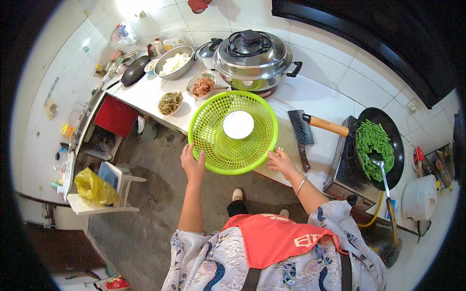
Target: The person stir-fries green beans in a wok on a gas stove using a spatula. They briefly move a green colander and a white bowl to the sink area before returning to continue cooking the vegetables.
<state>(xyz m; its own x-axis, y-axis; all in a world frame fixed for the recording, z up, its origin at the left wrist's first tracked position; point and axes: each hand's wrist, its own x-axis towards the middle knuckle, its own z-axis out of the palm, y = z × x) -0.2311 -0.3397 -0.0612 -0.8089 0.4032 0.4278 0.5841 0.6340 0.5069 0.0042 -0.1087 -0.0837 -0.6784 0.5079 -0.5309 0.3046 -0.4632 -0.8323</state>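
A lime-green plastic colander (208,150) hangs partly over the front edge of the counter, with a small white bowl (238,124) sitting inside it. My left hand (194,166) grips its lower-left rim, the thumb toward me. At the lower-right rim, the fingers of my right hand (282,163) are closed on the edge. Just right of the colander lies a cleaver (302,133) with a dark wooden handle, close to my right hand. A cutting board (285,138) shows partly beneath, its rest hidden by the colander.
On the right, a black wok (399,165) of green beans (374,145) sits on a stove (340,165), a spatula (386,182) in it. Behind the colander stands a steamer pot (252,63). Bowls of meat (203,87), greens (171,103) and pale slices (175,63) are left of it.
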